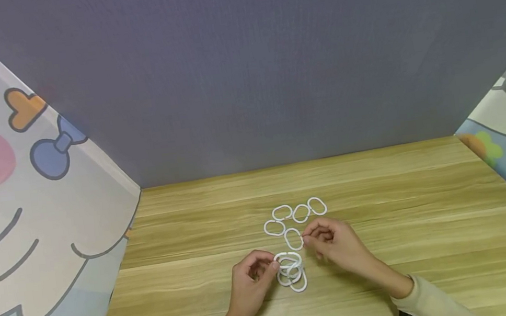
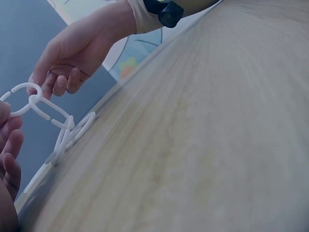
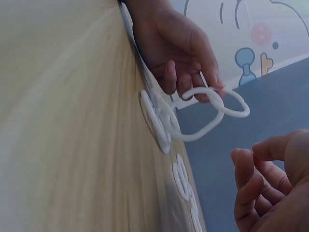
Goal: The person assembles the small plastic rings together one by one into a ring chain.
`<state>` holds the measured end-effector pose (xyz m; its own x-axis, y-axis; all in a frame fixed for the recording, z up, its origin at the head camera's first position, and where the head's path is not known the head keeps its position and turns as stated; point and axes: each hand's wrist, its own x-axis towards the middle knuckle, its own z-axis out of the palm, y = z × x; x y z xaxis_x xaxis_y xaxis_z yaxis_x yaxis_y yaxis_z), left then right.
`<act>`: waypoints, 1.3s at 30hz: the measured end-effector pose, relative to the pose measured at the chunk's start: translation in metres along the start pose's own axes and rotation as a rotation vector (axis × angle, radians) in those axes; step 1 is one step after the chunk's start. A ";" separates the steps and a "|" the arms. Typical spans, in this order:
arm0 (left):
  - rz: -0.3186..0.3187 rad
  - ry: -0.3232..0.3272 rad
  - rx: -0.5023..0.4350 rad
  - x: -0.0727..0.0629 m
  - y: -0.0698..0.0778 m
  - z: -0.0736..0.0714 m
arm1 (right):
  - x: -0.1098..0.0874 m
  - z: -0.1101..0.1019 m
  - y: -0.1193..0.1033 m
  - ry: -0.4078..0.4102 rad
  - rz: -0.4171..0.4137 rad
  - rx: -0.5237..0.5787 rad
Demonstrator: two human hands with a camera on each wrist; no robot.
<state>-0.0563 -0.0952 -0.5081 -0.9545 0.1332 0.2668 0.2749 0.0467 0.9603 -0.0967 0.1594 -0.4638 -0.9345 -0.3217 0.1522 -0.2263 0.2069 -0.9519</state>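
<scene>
A wood-grained table [image 1: 177, 272] bears white rings [image 1: 292, 213] — some loose, some linked.

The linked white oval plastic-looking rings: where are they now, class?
In the head view, the linked white oval rings sit low, just right of centre, one pinched by the left hand, over the wood-grain tabletop.

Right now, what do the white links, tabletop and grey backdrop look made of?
White links: probably plastic, smooth, low sheen; uniformly white, and the lifted ones don't sag.
Tabletop: wood or wood-look laminate, satin; streaked grain shows, but real or printed I can't tell.
Grey backdrop: perhaps fabric, matte; faint woven-looking texture.
</scene>
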 end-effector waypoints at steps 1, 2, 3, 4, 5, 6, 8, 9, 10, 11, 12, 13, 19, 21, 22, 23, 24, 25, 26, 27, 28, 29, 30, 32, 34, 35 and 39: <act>0.001 -0.003 0.001 0.000 0.000 0.000 | 0.002 0.000 0.001 0.007 -0.006 -0.002; 0.003 -0.005 0.002 0.000 0.000 0.000 | 0.003 0.000 0.002 0.013 -0.011 -0.005; 0.004 -0.009 0.003 0.000 0.000 0.000 | 0.005 -0.001 0.002 0.020 -0.014 -0.013; 0.005 -0.012 0.005 0.000 -0.001 0.000 | 0.007 -0.001 0.003 0.025 -0.017 -0.020; 0.006 -0.015 0.006 0.000 -0.001 0.000 | 0.008 -0.001 0.004 0.028 -0.016 -0.030; 0.009 -0.017 0.008 0.000 -0.001 0.000 | 0.010 -0.001 0.005 0.029 -0.013 -0.040; 0.011 -0.021 0.012 0.000 -0.001 0.000 | 0.013 -0.001 0.007 0.034 -0.007 -0.080; 0.011 -0.021 0.014 0.000 0.000 0.000 | 0.014 -0.001 0.008 0.035 -0.009 -0.101; 0.011 -0.022 0.014 0.000 0.000 0.000 | 0.016 0.000 0.009 0.034 -0.012 -0.121; 0.011 -0.023 0.014 0.000 0.000 0.000 | 0.017 0.000 0.010 0.031 -0.014 -0.140; 0.010 -0.023 0.014 0.000 0.000 0.000 | 0.018 0.001 0.011 0.029 -0.022 -0.157; 0.009 -0.024 0.013 0.001 0.000 0.000 | 0.020 0.001 0.012 0.026 -0.026 -0.172; 0.040 -0.035 0.006 0.001 -0.002 -0.001 | 0.026 0.006 0.019 -0.001 -0.010 -0.194; 0.055 -0.039 0.003 0.001 -0.004 -0.001 | 0.028 0.006 0.021 -0.007 -0.010 -0.204; 0.060 -0.040 0.002 0.001 -0.004 -0.001 | 0.029 0.007 0.021 -0.013 -0.008 -0.210; 0.062 -0.041 0.000 0.000 -0.004 -0.001 | 0.030 0.007 0.022 -0.019 -0.004 -0.216; 0.064 -0.042 -0.001 0.000 -0.005 -0.001 | 0.031 0.007 0.024 -0.026 -0.002 -0.222; 0.064 -0.042 -0.002 0.000 -0.005 -0.001 | 0.032 0.007 0.025 -0.033 0.001 -0.232; 0.063 -0.041 -0.001 0.000 -0.005 -0.001 | 0.033 0.008 0.026 -0.038 0.004 -0.243; 0.062 -0.041 -0.002 0.000 -0.005 -0.001 | 0.034 0.008 0.027 -0.044 0.008 -0.254; 0.059 -0.040 -0.002 0.000 -0.005 -0.001 | 0.035 0.008 0.027 -0.048 0.013 -0.265; 0.057 -0.039 -0.001 0.000 -0.004 -0.001 | 0.035 0.008 0.028 -0.050 0.013 -0.278; 0.055 -0.038 -0.001 0.000 -0.004 0.000 | 0.036 0.009 0.029 -0.054 0.005 -0.289; 0.051 -0.036 0.000 0.000 -0.004 0.000 | 0.037 0.009 0.029 -0.057 -0.003 -0.312; 0.048 -0.035 0.001 0.000 -0.004 0.000 | 0.038 0.010 0.030 -0.061 -0.015 -0.328; 0.047 -0.035 0.002 0.000 -0.003 0.000 | 0.038 0.010 0.031 -0.063 -0.020 -0.332; 0.045 -0.037 0.003 0.000 -0.003 0.000 | 0.038 0.009 0.033 -0.068 -0.035 -0.341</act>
<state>-0.0574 -0.0957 -0.5109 -0.9363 0.1715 0.3066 0.3180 0.0425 0.9472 -0.1372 0.1460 -0.4917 -0.9067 -0.3928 0.1538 -0.3471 0.4875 -0.8011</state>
